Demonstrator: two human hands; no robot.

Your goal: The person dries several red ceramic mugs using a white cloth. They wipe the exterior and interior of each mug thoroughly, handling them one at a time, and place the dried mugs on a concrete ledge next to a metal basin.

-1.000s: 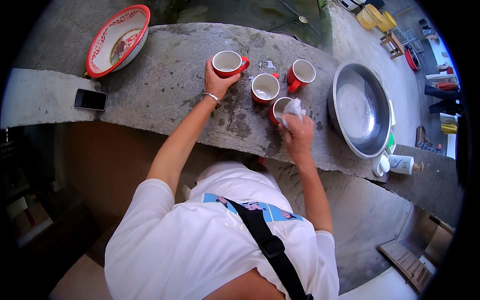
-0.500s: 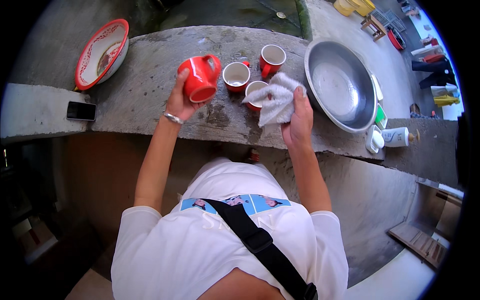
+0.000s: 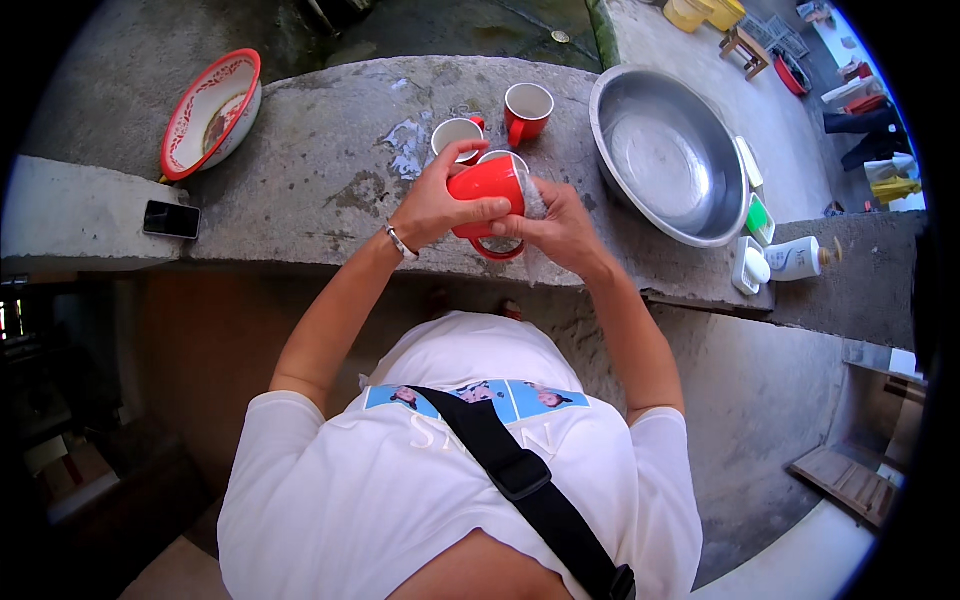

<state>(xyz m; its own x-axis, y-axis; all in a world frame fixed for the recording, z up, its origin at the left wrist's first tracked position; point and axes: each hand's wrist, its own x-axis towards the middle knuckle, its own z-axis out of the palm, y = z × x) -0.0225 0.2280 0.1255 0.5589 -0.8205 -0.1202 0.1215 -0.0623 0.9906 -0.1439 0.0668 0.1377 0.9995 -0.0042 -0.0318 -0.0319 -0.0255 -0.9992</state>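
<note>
while both hands hold it | red mug point(image 3: 487, 186) sideways, mouth right, handle down

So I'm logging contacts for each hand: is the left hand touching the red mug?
Touching. The head view shows the left hand wrapped over the red mug, fingers pressed on its side, holding it above the concrete ledge.

An outdoor washing-up spot at a home yard: a rough concrete tabletop point(image 3: 330, 190) carries a wide steel basin point(image 3: 668, 150). Left of the basin stand red mugs point(image 3: 527, 108); just right of it, soap bottles point(image 3: 795, 258). Beyond the basin lies bare concrete ground with plastic stools point(image 3: 750, 45).
</note>
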